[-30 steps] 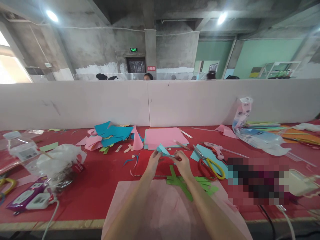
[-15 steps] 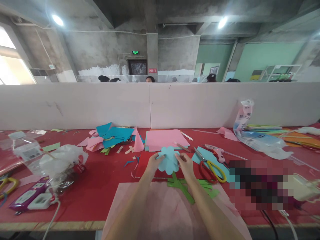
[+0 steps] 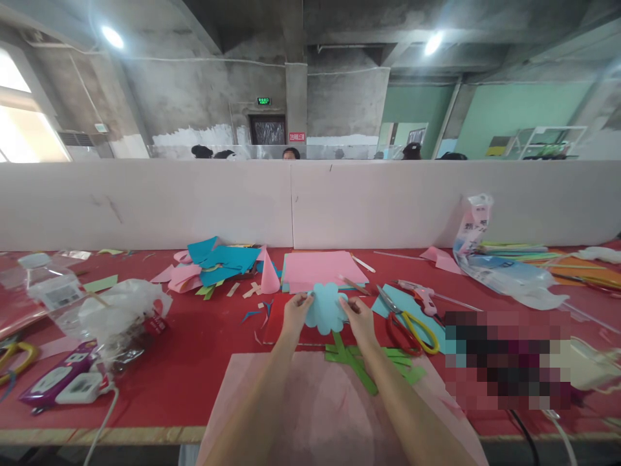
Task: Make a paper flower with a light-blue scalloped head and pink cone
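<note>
The light-blue paper flower (image 3: pixel 326 308) is held up above the red sheet (image 3: pixel 277 312), in front of the stacked pink paper (image 3: pixel 323 268). The left hand (image 3: pixel 295 312) pinches its left edge and the right hand (image 3: pixel 359 316) its right, thumbs on the near side; gripping only the rims probably keeps the thin paper flat and its face unobstructed. The scissors (image 3: pixel 421 331), partly on a blue sheet (image 3: pixel 388 296), and the pink glue gun (image 3: pixel 427 299) lie to the right, seemingly so that the right hand can reach them easily. Green strips (image 3: pixel 366 374) lie loosely near the right forearm, while the paper scraps (image 3: pixel 228 264) are heaped to the left, perhaps to keep the middle workable. Compared with a second ago, when the flower is tipped nearly edge-on, its scalloped face now shows; against half a second ago, it sits slightly higher, and the table things look unmoved.
</note>
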`<control>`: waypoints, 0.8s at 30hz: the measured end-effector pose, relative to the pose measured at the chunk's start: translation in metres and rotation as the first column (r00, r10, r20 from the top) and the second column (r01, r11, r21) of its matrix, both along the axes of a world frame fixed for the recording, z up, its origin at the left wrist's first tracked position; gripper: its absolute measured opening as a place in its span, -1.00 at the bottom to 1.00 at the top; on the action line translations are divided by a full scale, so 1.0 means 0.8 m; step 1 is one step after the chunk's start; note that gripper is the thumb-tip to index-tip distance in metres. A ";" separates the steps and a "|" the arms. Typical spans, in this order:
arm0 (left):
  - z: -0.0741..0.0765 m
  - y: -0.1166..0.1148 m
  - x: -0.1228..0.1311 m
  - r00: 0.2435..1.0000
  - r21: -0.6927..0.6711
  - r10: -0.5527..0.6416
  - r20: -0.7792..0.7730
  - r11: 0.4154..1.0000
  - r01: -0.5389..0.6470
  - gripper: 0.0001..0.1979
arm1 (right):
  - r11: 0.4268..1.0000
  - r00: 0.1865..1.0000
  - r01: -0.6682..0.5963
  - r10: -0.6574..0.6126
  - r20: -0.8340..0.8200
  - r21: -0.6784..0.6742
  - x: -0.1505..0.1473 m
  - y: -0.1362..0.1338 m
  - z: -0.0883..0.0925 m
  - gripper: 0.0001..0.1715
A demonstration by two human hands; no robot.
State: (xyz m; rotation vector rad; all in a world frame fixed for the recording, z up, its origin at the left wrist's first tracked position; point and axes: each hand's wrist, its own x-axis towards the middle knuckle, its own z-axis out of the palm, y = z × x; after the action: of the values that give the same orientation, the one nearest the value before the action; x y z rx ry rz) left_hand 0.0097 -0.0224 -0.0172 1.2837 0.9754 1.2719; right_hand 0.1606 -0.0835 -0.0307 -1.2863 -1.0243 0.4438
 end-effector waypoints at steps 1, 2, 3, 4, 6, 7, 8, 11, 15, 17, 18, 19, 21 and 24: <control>-0.001 0.001 0.000 1.000 0.006 0.002 0.008 1.000 -0.002 -0.73 | 1.000 1.000 -0.001 0.001 -0.004 -0.009 0.000 0.000 -0.001 -0.61; -0.002 0.002 0.000 1.000 0.009 0.003 0.014 1.000 -0.003 -0.73 | 1.000 1.000 -0.007 0.007 -0.014 -0.019 0.000 0.000 -0.001 -0.61; -0.002 0.003 -0.001 1.000 0.011 0.006 0.017 1.000 -0.006 -0.73 | 0.999 0.999 -0.021 0.020 -0.034 -0.030 0.001 0.000 -0.002 -0.61; -0.003 0.004 -0.001 1.000 0.015 0.012 0.018 1.000 -0.013 -0.73 | 0.998 0.997 -0.042 0.039 -0.066 -0.040 0.001 0.000 -0.003 -0.61; -0.004 0.006 -0.003 0.999 0.023 0.035 0.018 0.999 -0.036 -0.72 | 0.994 0.986 -0.094 0.086 -0.145 -0.052 0.001 0.000 -0.004 -0.59; -0.004 0.006 -0.004 0.999 0.024 0.048 0.016 0.999 -0.048 -0.71 | 0.991 0.978 -0.119 0.107 -0.178 -0.058 0.000 0.000 -0.004 -0.57; -0.005 0.007 -0.005 0.998 0.023 0.056 0.016 0.998 -0.057 -0.70 | 0.988 0.972 -0.140 0.124 -0.199 -0.064 0.000 0.001 -0.004 -0.55; -0.005 0.007 -0.008 0.997 0.020 0.069 0.028 0.997 -0.070 -0.67 | 0.979 0.971 -0.185 0.168 -0.171 -0.085 0.000 0.001 -0.004 -0.58; -0.002 0.004 -0.007 0.995 0.004 0.077 0.063 0.997 -0.078 -0.61 | 0.981 0.982 -0.174 0.167 -0.085 -0.087 0.002 0.002 -0.006 -0.61; -0.002 0.004 -0.005 0.993 -0.008 0.074 0.090 0.997 -0.074 -0.60 | 0.983 0.984 -0.160 0.152 -0.091 -0.088 0.004 0.003 -0.007 -0.63; -0.002 0.004 -0.005 0.992 -0.017 0.069 0.102 0.998 -0.068 -0.60 | 0.983 0.983 -0.157 0.148 -0.105 -0.091 0.005 0.003 -0.007 -0.63; -0.003 0.004 -0.004 0.992 -0.027 0.061 0.112 0.998 -0.058 -0.60 | 0.983 0.981 -0.159 0.146 -0.127 -0.094 0.005 0.002 -0.007 -0.64; -0.003 0.004 -0.003 0.991 -0.049 0.039 0.128 0.998 -0.033 -0.62 | 0.982 0.972 -0.164 0.144 -0.188 -0.095 0.005 0.002 -0.006 -0.65; -0.003 0.003 -0.003 0.989 -0.071 0.005 0.147 0.997 0.006 -0.65 | 0.986 0.953 -0.156 0.132 -0.272 -0.066 0.004 0.001 -0.004 -0.64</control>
State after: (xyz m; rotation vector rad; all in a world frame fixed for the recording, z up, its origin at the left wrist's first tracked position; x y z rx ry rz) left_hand 0.0075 -0.0199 -0.0195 1.1192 0.9070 1.3011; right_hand 0.1637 -0.0831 -0.0336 -1.1940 -0.8806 0.7604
